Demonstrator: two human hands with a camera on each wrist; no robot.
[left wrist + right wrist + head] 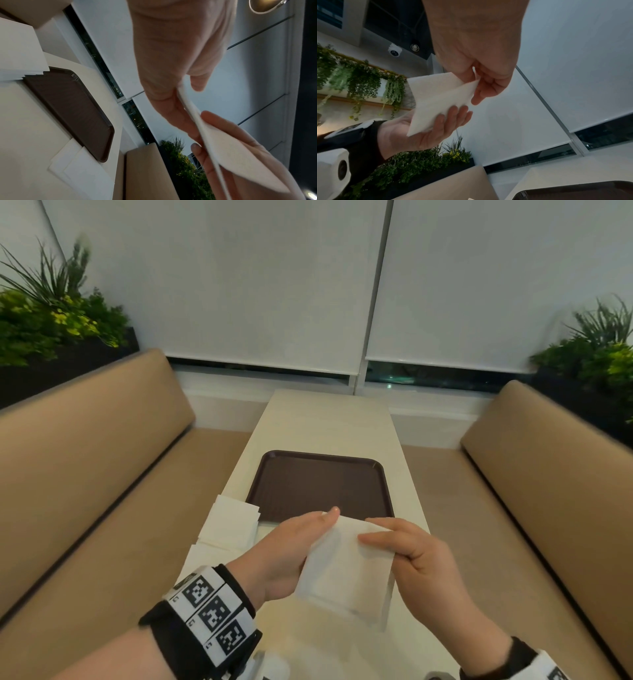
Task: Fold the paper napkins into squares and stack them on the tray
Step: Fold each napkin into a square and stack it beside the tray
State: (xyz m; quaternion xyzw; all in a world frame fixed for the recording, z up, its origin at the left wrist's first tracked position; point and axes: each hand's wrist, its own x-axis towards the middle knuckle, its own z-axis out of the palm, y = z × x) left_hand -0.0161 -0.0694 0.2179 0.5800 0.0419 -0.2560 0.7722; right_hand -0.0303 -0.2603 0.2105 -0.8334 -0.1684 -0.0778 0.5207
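A white paper napkin (346, 568) is held in the air above the near end of the table, between both hands. My left hand (291, 549) supports its left side from beneath, fingers stretched along it and the thumb over its upper edge. My right hand (414, 556) pinches the napkin's right edge between thumb and fingers. In the right wrist view the napkin (436, 98) lies on the left palm (426, 134). In the left wrist view the napkin (228, 152) shows edge-on. The brown tray (322, 484) lies bare on the table beyond the hands.
A loose pile of white napkins (229, 523) lies on the cream table (325, 419) left of the tray. Tan bench seats (85, 460) flank the table on both sides. Planters with greenery (51, 313) stand behind the benches. Window blinds hang at the far end.
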